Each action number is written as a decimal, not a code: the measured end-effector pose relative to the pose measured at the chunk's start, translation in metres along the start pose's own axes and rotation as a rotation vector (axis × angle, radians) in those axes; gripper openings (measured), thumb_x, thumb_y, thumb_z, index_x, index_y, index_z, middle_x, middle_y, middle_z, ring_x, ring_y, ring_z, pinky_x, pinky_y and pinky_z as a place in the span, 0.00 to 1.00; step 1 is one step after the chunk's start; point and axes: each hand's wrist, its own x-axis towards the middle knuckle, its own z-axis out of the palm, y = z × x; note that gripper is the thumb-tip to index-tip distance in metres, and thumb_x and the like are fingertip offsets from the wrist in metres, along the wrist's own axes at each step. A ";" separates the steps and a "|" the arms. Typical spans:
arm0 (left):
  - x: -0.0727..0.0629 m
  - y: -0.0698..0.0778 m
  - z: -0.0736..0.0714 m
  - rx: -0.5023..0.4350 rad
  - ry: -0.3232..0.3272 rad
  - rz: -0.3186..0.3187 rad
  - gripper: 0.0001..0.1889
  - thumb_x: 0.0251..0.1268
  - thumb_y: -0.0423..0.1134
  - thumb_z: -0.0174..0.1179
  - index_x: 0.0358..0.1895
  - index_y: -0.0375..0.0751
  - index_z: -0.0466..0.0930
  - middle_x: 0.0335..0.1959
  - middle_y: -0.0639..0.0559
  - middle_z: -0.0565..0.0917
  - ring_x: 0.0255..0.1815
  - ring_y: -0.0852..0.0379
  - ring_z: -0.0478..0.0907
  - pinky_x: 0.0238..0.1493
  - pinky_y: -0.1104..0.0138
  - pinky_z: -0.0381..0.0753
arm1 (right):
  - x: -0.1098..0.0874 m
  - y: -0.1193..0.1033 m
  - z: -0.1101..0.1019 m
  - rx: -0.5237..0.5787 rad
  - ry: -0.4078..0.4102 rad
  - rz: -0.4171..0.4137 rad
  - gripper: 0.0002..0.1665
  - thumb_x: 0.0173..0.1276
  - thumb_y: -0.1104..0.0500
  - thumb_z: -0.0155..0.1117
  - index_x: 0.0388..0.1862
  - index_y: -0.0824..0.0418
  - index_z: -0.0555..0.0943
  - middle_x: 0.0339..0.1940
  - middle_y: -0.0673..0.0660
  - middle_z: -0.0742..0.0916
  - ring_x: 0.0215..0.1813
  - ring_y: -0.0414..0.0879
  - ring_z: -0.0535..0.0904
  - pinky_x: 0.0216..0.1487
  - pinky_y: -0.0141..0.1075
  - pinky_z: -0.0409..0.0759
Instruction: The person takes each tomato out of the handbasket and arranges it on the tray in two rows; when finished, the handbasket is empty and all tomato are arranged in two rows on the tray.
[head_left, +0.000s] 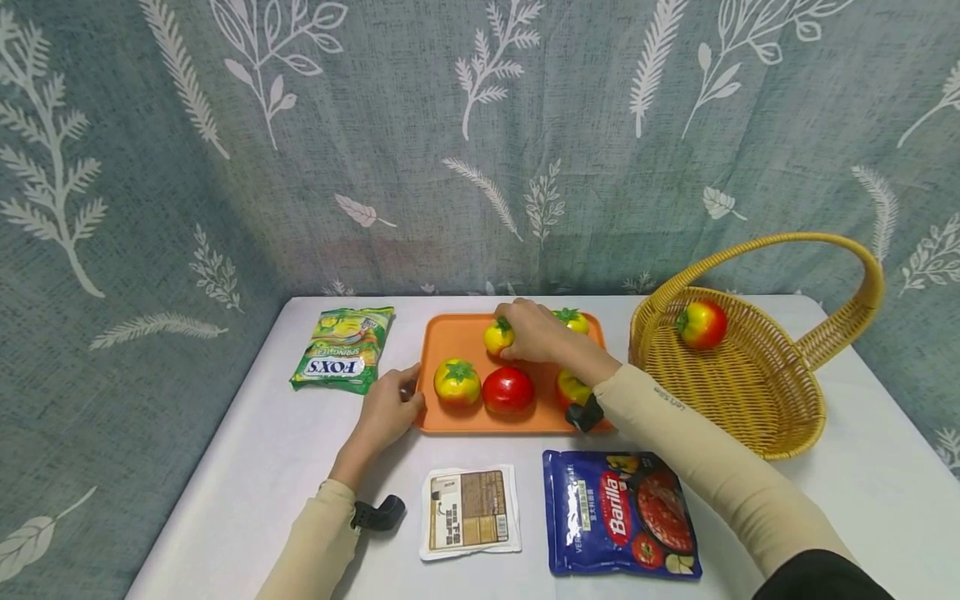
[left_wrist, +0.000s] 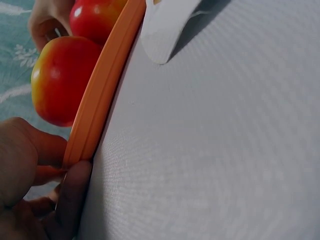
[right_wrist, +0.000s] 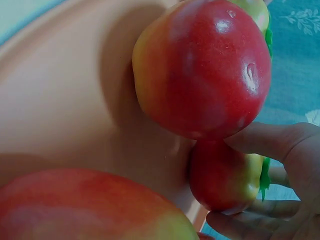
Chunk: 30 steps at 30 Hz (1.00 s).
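Note:
At the left edge of an orange tray (head_left: pixel 457 333), my left hand (head_left: pixel 388 407) pinches the rim between thumb and fingers, as the left wrist view shows at the tray's corner (left_wrist: pixel 95 110). Over the back of the tray, my right hand (head_left: pixel 528 332) grips a small red-and-yellow tomato (right_wrist: pixel 225 177) with a green leafy top, its thumb on one side and fingers on the other. Nearer the front lie a yellow-topped tomato (head_left: pixel 457 382) and a red tomato (head_left: pixel 509 390). Two more, a back-right tomato (head_left: pixel 572 320) and a front-right tomato (head_left: pixel 572 388), are partly covered by my right arm.
To the right stands a wicker basket (head_left: pixel 750 408) with a tall handle and one tomato (head_left: pixel 702 324) inside. A green candy bag (head_left: pixel 345 346) lies left of the tray. In front are a white-and-brown packet (head_left: pixel 471 511) and a blue Barilla pouch (head_left: pixel 621 514). A patterned curtain (head_left: pixel 420 167) hangs behind.

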 end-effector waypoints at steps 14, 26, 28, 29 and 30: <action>0.001 0.000 0.001 -0.012 0.005 0.010 0.29 0.60 0.30 0.60 0.67 0.31 0.74 0.43 0.41 0.82 0.37 0.51 0.78 0.37 0.62 0.77 | -0.012 -0.008 -0.010 -0.074 -0.016 0.051 0.39 0.57 0.51 0.78 0.66 0.61 0.75 0.54 0.61 0.80 0.50 0.53 0.76 0.53 0.46 0.78; 0.000 0.001 -0.001 -0.006 -0.012 0.001 0.29 0.61 0.31 0.59 0.68 0.31 0.73 0.43 0.42 0.82 0.38 0.50 0.77 0.38 0.62 0.77 | -0.050 -0.018 -0.029 -0.023 0.064 -0.024 0.40 0.59 0.51 0.77 0.68 0.62 0.75 0.63 0.63 0.78 0.60 0.58 0.76 0.61 0.52 0.74; 0.000 0.001 -0.001 -0.007 -0.010 0.005 0.29 0.60 0.30 0.59 0.68 0.31 0.73 0.42 0.42 0.82 0.37 0.50 0.77 0.38 0.62 0.77 | -0.057 -0.019 -0.031 -0.024 0.081 -0.034 0.40 0.59 0.51 0.77 0.68 0.62 0.75 0.63 0.62 0.78 0.60 0.58 0.76 0.60 0.53 0.75; 0.000 0.001 -0.001 -0.006 -0.010 0.008 0.29 0.60 0.30 0.59 0.67 0.30 0.73 0.42 0.42 0.82 0.37 0.50 0.77 0.38 0.62 0.77 | -0.060 -0.019 -0.031 -0.027 0.086 -0.039 0.40 0.59 0.51 0.76 0.68 0.62 0.75 0.63 0.62 0.78 0.59 0.59 0.76 0.60 0.53 0.75; 0.000 0.001 0.000 -0.007 -0.009 0.008 0.29 0.60 0.30 0.59 0.67 0.30 0.73 0.42 0.42 0.82 0.37 0.50 0.77 0.37 0.62 0.77 | -0.064 -0.019 -0.032 -0.026 0.093 -0.039 0.40 0.59 0.50 0.76 0.68 0.62 0.75 0.63 0.62 0.78 0.59 0.59 0.77 0.59 0.53 0.75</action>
